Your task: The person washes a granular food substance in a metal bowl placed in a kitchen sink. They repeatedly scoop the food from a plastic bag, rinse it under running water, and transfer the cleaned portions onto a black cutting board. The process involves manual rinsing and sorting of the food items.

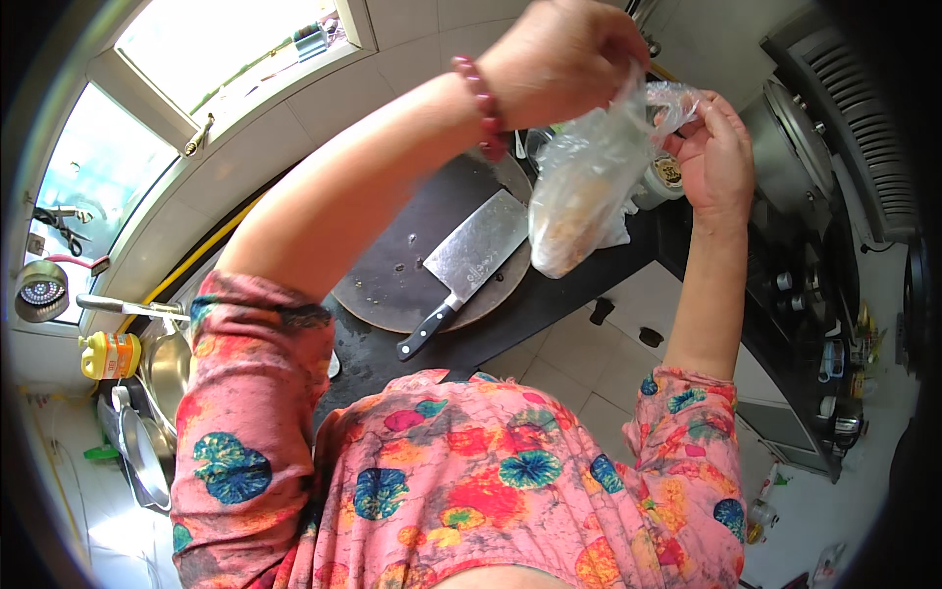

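A clear plastic bag (585, 199) hangs in the air with something pale brown inside, blurred by the film. My left hand (563, 62), below which a beaded red bracelet circles the wrist, pinches the bag's gathered top. On the other side, my right hand (710, 151) grips a stretched part of the same top between thumb and fingers. Below and left of the bag, a cleaver (478, 247) lies flat on a round dark cutting board (383, 276). Its black handle sticks out past the board's rim toward me.
A lidded container (657, 184) stands behind the bag. At left are a yellow bottle (110, 355), a metal bowl (168, 368) and a faucet head (42, 291). A large lidded pot (787, 147) is at right, beneath a vented range hood (857, 110). The dark counter edge (567, 302) runs diagonally.
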A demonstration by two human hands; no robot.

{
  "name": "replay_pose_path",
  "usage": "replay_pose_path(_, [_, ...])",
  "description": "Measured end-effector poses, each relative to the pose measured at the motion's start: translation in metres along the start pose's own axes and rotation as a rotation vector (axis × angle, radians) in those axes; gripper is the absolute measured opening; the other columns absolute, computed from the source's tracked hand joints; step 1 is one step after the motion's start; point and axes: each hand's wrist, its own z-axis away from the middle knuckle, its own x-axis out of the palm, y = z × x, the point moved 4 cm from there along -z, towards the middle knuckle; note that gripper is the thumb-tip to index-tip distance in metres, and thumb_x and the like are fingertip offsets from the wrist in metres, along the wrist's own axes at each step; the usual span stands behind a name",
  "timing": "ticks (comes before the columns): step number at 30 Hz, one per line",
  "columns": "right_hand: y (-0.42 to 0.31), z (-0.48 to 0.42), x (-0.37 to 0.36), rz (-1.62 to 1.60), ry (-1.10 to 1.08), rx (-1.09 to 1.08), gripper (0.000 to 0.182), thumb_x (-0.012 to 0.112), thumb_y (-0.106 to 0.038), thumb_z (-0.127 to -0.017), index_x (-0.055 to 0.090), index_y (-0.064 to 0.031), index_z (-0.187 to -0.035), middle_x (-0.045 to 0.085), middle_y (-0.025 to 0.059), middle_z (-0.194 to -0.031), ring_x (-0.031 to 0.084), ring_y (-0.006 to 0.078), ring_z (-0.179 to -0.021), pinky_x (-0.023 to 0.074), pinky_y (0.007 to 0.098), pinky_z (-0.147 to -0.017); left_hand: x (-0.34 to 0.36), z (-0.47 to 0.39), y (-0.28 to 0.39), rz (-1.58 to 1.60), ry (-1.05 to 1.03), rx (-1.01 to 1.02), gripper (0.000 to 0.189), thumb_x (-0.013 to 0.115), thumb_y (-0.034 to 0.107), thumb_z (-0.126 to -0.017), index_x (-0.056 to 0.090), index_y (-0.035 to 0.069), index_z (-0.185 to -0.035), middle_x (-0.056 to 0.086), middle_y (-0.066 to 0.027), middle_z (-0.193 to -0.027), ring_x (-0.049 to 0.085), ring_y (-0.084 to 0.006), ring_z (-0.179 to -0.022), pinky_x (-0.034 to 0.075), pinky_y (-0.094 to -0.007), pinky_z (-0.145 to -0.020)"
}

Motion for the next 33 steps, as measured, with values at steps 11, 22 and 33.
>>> replay_pose_path(11, [0.073,0.009,-0.041,0.195,0.113,0.069,0.008,0.047,-0.006,-0.078,0.053,0.0004,-0.079,0.057,0.006,-0.077,0.054,0.0119,-0.07,0.0455,0.024,-0.065,0.051,-0.016,-0.105,-0.155,0.113,-0.15,0.015,0.05,0.005,-0.073,0.059,-0.002,-0.083,0.061,-0.008,-0.068,0.059,-0.0128,-0.061,0.047,-0.0246,-0.059])
replay_pose_path(22, [0.198,0.038,-0.027,1.56,-0.341,-0.22,0.041,0.058,-0.022,-0.068,0.051,-0.0098,-0.107,0.05,0.0032,-0.113,0.038,0.0286,-0.107,0.0303,0.044,-0.087,0.021,0.069,-0.155,-0.366,0.188,-0.271,0.038,0.054,0.004,-0.068,0.053,0.003,-0.105,0.055,-0.0166,-0.1,0.059,-0.0222,-0.077,0.048,-0.029,-0.068])
replay_pose_path(33, [0.137,0.019,0.047,1.89,-0.412,0.042,0.016,0.049,-0.017,-0.075,0.056,-0.005,-0.082,0.058,0.0152,-0.084,0.055,0.0343,-0.083,0.0427,0.0491,-0.069,0.019,0.253,-0.129,-0.101,0.215,-0.526,0.019,0.055,0.001,-0.071,0.057,0.001,-0.09,0.059,-0.0144,-0.084,0.058,-0.0243,-0.076,0.047,-0.0314,-0.067])
